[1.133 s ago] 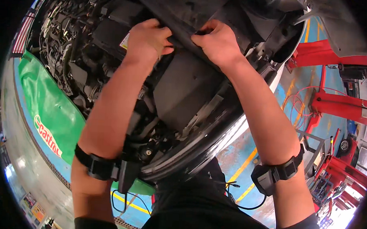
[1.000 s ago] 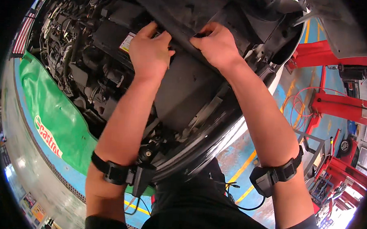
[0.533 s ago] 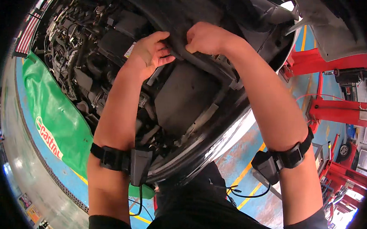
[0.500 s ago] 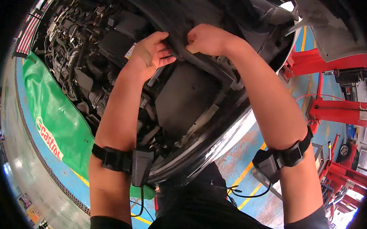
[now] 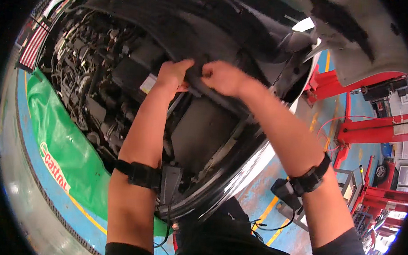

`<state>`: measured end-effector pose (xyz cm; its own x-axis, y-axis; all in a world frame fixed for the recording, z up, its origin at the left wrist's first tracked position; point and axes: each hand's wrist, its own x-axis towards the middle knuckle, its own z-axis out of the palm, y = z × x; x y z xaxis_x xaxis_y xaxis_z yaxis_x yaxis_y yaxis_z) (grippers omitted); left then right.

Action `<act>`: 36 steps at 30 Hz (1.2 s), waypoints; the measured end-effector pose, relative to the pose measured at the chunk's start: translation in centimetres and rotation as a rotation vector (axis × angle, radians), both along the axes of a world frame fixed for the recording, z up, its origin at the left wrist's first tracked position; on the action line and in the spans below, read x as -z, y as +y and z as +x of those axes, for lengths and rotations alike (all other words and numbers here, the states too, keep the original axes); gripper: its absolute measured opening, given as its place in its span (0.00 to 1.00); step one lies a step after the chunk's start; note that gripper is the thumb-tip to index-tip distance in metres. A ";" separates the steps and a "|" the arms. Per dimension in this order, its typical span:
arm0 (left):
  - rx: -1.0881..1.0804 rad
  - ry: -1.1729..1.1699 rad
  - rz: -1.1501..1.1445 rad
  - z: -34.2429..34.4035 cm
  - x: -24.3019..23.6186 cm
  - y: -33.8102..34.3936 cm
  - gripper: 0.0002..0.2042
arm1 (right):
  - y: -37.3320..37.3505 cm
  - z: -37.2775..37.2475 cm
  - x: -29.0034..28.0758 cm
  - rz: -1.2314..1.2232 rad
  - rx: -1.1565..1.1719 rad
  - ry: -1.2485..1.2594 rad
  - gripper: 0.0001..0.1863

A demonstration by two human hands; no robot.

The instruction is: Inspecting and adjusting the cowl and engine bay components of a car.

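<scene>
In the engine bay, a long black rubber seal strip (image 5: 169, 41) runs across the rear edge, down between my hands. My left hand (image 5: 173, 75) is open beside it, fingers apart and fingertips against or very near its side. My right hand (image 5: 223, 78) is closed, with curled fingers pinching the strip from the other side. The fingertips are partly hidden by the strip and blurred. Just below my hands lies a flat black cover panel (image 5: 199, 127). Black straps with small grey boxes sit around both my forearms.
Engine parts and hoses (image 5: 92, 77) fill the bay at the left. A green protective cover (image 5: 62, 135) drapes over the car's front edge. The white fender (image 5: 252, 168) curves at the right. Red lift arms (image 5: 372, 128) and a wheeled cart (image 5: 347, 184) stand beyond it.
The view has shifted, so the engine bay sits lower. Both hands stay at the strip, the left fingers drawn in a little and the right hand still curled.
</scene>
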<state>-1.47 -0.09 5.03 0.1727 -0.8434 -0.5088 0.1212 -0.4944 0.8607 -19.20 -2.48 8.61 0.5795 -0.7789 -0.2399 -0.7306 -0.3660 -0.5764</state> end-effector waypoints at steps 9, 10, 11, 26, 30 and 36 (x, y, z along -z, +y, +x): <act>-0.301 0.091 -0.138 -2.1 0.7 -0.4 0.16 | -1.7 -1.6 3.0 -0.761 -0.074 0.101 0.28; -0.330 0.086 -0.137 -2.2 1.2 -0.7 0.15 | -2.7 -1.7 3.4 -0.708 -0.073 0.135 0.29; -0.364 0.080 -0.133 -2.3 1.6 -1.0 0.15 | -3.5 -1.8 3.9 -0.675 -0.066 0.162 0.30; -0.178 -0.827 -0.386 15.7 1.9 18.7 0.35 | -10.4 4.1 -8.4 -0.937 -0.238 -0.078 0.27; -0.323 -1.332 0.078 25.9 4.4 31.2 0.34 | -14.0 6.2 -3.6 -0.761 -0.217 0.105 0.36; -0.138 -1.361 0.527 26.9 9.4 36.8 0.34 | -16.8 5.2 -1.2 -0.538 -0.268 0.070 0.38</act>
<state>25.44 36.76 -4.33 0.8236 -0.5526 -0.1277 -0.5477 -0.8334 0.0740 -14.03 -19.26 9.76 0.7692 -0.6307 0.1025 -0.6024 -0.7693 -0.2128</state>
